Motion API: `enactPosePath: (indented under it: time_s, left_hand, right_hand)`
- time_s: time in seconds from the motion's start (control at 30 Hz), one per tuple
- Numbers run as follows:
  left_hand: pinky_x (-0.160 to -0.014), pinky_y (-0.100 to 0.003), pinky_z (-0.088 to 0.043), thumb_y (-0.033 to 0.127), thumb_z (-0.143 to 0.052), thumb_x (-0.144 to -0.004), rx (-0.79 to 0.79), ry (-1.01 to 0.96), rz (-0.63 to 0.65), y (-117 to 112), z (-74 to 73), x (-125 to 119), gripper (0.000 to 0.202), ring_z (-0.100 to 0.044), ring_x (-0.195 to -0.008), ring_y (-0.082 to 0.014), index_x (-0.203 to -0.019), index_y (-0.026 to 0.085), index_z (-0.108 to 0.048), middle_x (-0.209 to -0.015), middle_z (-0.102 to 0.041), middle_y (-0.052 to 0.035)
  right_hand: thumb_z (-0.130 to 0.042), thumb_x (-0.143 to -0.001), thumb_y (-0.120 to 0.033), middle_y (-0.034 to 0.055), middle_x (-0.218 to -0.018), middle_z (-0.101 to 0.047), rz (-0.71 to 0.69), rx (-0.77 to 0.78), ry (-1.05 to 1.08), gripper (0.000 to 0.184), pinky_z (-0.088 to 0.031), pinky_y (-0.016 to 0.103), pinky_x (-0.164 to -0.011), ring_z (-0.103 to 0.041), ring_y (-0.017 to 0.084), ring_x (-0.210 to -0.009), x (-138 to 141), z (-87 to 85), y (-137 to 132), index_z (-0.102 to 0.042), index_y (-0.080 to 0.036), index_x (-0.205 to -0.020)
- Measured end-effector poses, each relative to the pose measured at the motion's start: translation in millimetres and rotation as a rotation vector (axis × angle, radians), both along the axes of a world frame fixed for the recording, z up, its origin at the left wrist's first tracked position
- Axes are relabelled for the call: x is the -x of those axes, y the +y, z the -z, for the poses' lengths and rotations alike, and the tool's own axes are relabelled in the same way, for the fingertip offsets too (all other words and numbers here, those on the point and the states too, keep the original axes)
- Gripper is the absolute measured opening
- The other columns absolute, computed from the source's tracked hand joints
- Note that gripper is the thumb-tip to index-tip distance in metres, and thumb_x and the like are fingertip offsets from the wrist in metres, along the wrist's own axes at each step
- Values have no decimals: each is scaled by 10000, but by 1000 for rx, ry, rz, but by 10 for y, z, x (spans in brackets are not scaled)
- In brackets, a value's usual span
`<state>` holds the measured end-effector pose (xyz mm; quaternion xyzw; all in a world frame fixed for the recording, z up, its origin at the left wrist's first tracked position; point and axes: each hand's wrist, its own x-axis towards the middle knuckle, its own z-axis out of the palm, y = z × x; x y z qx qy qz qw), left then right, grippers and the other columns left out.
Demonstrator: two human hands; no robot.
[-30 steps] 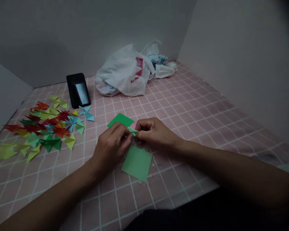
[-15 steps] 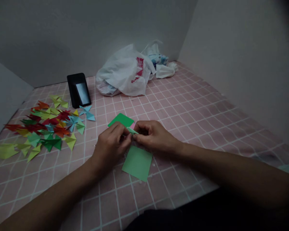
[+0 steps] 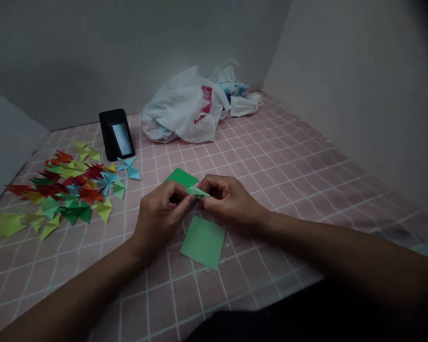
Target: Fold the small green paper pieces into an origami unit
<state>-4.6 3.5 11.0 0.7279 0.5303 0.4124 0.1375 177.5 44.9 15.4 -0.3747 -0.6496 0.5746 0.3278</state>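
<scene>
A small folded piece of light green paper is held between both hands, above the cloth. My left hand pinches its left end between thumb and fingers. On the other side, my right hand grips it with curled fingers and thumb; part of the paper is hidden there. Just below the hands lies a flat light green square sheet. Behind them is a darker green sheet, partly covered by my left hand.
Many-coloured folded paper pieces lie in a heap at the left. A black phone-like device leans behind them. A white plastic bag and a bundle sit by the back wall. Pink checked cloth covers the surface.
The folded paper shows more between my fingers than before. My left thumb has straightened and my left hand has shifted slightly left; the sheets and heap stay put.
</scene>
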Motion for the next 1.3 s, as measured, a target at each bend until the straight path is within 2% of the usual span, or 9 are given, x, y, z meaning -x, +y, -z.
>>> enactPosePath:
  time_s: [0.17, 0.3, 0.37, 0.5, 0.63, 0.83, 1.1, 1.3]
  left_hand:
    - [-587, -239, -472, 177, -717, -836, 42, -57, -26, -1, 18, 2, 123, -640, -632, -120, -842, 202, -597, -736, -659, 30]
    - [-644, -249, -534, 204, -736, -812, 175, -292, 11, 23, 57, -1, 270, -692, -736, -140, -1040, 215, -590, -906, -707, -6]
    - [-677, -270, -556, 226, -736, -815, 285, -414, 39, 31, 62, -12, 297, -701, -770, -155, -1074, 214, -592, -913, -720, -21]
    - [-653, -260, -553, 258, -745, -809, 447, -605, 47, 40, 39, -38, 214, -687, -731, -149, -980, 199, -630, -816, -716, -17]
    - [-635, -254, -563, 262, -773, -775, 523, -722, 56, 52, 29, -44, 193, -683, -696, -139, -904, 191, -649, -776, -710, -8]
    - [-571, -237, -536, 261, -801, -743, 558, -735, 30, 52, 18, -46, 184, -640, -616, -120, -824, 184, -655, -707, -692, 1]
    - [-529, -215, -450, 281, -759, -788, 534, -684, 18, 41, -24, -47, 161, -566, -559, -96, -755, 171, -645, -636, -648, 14]
    - [-523, -220, -446, 301, -736, -815, 516, -663, 19, 38, -21, -34, 173, -566, -563, -103, -743, 167, -653, -633, -645, 4]
  right_hand:
    - [-665, -702, -229, -25, -658, -535, -48, 175, 92, 163, -338, 236, -546, -465, 103, -608, 5, -21, -16, -514, -188, -658]
    - [-667, -665, -217, -13, -629, -599, -1, 303, 126, 150, -413, 245, -580, -553, 119, -611, 15, -45, -7, -521, -187, -658]
    - [-670, -667, -215, -3, -628, -627, 16, 326, 136, 141, -434, 247, -592, -576, 123, -614, 18, -47, 1, -532, -184, -663]
    - [-682, -681, -206, 9, -645, -655, 10, 302, 131, 123, -435, 240, -588, -579, 120, -614, 11, -44, 15, -565, -177, -664]
    - [-680, -682, -202, 9, -638, -659, 0, 299, 112, 111, -430, 236, -575, -575, 119, -603, 4, -49, 20, -575, -176, -660]
    - [-676, -664, -194, -5, -618, -636, -9, 336, 126, 121, -410, 224, -556, -563, 111, -588, 8, -47, 14, -558, -176, -648]
    - [-674, -649, -192, -4, -617, -632, -1, 356, 128, 133, -409, 224, -560, -565, 110, -589, 14, -67, 4, -541, -178, -646]
    - [-662, -655, -196, -5, -605, -627, 12, 384, 143, 125, -421, 225, -547, -566, 112, -575, 25, -77, -13, -538, -184, -648]
